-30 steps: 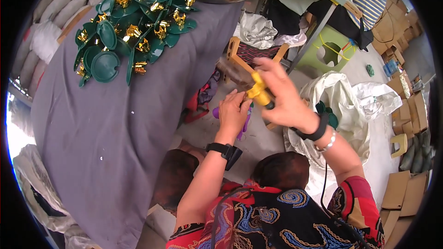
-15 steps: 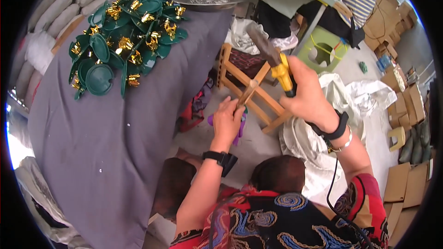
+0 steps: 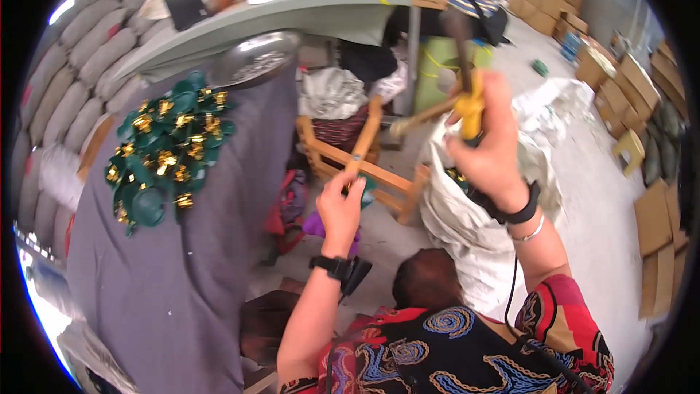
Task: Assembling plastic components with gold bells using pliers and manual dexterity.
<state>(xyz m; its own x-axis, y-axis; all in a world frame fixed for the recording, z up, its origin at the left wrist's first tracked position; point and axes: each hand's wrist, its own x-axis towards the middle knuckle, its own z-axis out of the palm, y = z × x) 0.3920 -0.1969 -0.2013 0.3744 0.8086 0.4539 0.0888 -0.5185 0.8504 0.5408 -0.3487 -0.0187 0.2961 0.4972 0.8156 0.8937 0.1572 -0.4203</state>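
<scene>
My left hand point(image 3: 340, 208) is closed round the near end of a wooden bar point(image 3: 356, 158), which lines up with an orange-brown crossed wooden frame point(image 3: 383, 178). I cannot tell whether bar and frame are joined. Raised to the right of it, my right hand point(image 3: 496, 153) grips a hammer point(image 3: 472, 106) by its yellow and black handle. The dark upper end of the hammer points up and is blurred. A pale wooden stick point(image 3: 423, 117) reaches left from behind the hammer; whether I hold it is unclear. Something purple point(image 3: 315, 225) lies below my left hand.
Green discs with gold foil pieces point(image 3: 157, 160) are heaped on a grey cloth point(image 3: 204, 284) at left, beside a metal bowl point(image 3: 257, 60). White sacking point(image 3: 452, 226) lies at right. Cardboard boxes point(image 3: 634, 95) and a green plastic stool point(image 3: 437, 69) stand farther off.
The view has tilted up and turned, showing more of the far table. The hammer now points more upright, and a pale stick shows behind it. My left hand keeps its grip on the bar.
</scene>
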